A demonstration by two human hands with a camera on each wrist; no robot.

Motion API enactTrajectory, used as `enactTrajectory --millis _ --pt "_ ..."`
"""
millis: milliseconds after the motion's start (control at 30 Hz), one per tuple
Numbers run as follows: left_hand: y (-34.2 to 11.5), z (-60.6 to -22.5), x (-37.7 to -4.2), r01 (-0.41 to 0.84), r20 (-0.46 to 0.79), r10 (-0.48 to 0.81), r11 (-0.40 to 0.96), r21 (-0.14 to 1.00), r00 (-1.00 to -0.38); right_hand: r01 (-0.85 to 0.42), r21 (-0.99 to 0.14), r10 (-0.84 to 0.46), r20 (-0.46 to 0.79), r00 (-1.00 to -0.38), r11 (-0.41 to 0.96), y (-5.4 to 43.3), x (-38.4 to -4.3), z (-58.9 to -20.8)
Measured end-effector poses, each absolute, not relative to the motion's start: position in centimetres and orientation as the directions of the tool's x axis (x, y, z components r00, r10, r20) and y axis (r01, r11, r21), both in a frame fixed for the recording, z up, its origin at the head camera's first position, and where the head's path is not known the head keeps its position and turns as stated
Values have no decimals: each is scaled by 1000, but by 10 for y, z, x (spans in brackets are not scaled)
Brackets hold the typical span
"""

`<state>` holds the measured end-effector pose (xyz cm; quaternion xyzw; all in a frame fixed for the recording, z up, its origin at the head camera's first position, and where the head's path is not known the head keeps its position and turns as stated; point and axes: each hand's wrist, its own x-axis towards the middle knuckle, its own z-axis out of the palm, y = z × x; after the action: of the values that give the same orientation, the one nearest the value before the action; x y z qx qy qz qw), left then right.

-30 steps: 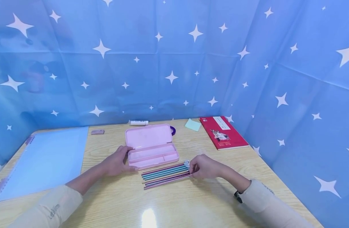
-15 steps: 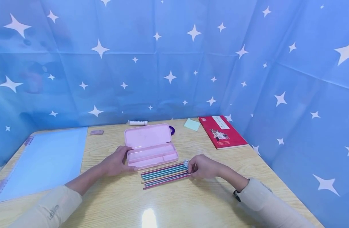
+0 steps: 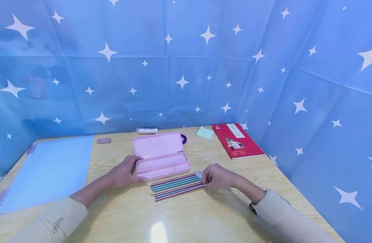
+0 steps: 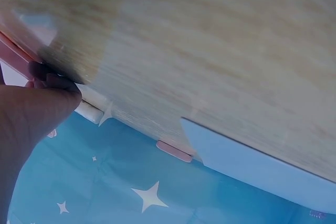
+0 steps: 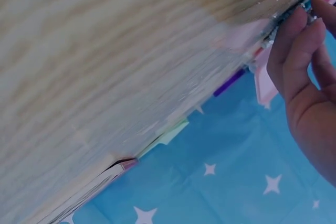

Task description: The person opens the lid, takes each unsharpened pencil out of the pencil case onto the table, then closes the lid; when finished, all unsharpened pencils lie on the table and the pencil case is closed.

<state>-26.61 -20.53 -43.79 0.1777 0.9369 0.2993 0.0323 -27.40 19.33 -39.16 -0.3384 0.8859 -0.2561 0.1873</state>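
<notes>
An open pink pencil case (image 3: 158,145) lies on the table with its lid folded back and its divided tray bare. My left hand (image 3: 124,173) grips the case's left end, thumb at the front corner and fingers by the hinge. In front of the case, several pencils (image 3: 173,184) in teal, dark red, purple and tan lie side by side. My right hand (image 3: 219,177) pinches the right end of the nearest pencil, a dark pink one (image 3: 176,195). Its fingertips hide that end. In the right wrist view, the thumb and fingers of the right hand (image 5: 310,72) come together.
A blue sheet-like notebook (image 3: 52,168) lies at the left, with a mauve eraser (image 3: 103,140) beside it. Behind the case are a white tube (image 3: 147,130) and a purple tape roll (image 3: 184,138). Green sticky notes (image 3: 205,132) and a red book (image 3: 237,141) lie back right.
The nearest pencil has slid slightly right, its left end shifting against the others. My left hand and the pencil case stay in place.
</notes>
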Motion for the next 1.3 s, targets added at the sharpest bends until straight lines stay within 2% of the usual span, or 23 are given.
enactTrajectory --millis 533,800,967,1100,1200,1300 --pt "-203 -434 -264 313 38 352 772 554 -935 -489 -560 -673 -178 -718 669 196 -277 -389" --pt "-201 -420 -265 303 -44 372 814 495 -927 -524 -543 -690 -151 -708 656 195 -282 -380" --pt "-204 -405 -267 281 -122 388 819 501 -914 -598 -576 -726 11 -688 558 183 -284 -361" --pt "-203 -386 -264 239 -177 360 844 480 -916 -652 -624 -691 238 -683 430 163 -276 -347" --pt "-198 -372 -260 299 -49 357 844 445 -933 -695 -633 -602 422 -678 340 146 -269 -339" --pt "-187 -359 -254 408 186 363 802 436 -913 -723 -634 -510 541 -669 275 135 -265 -333"
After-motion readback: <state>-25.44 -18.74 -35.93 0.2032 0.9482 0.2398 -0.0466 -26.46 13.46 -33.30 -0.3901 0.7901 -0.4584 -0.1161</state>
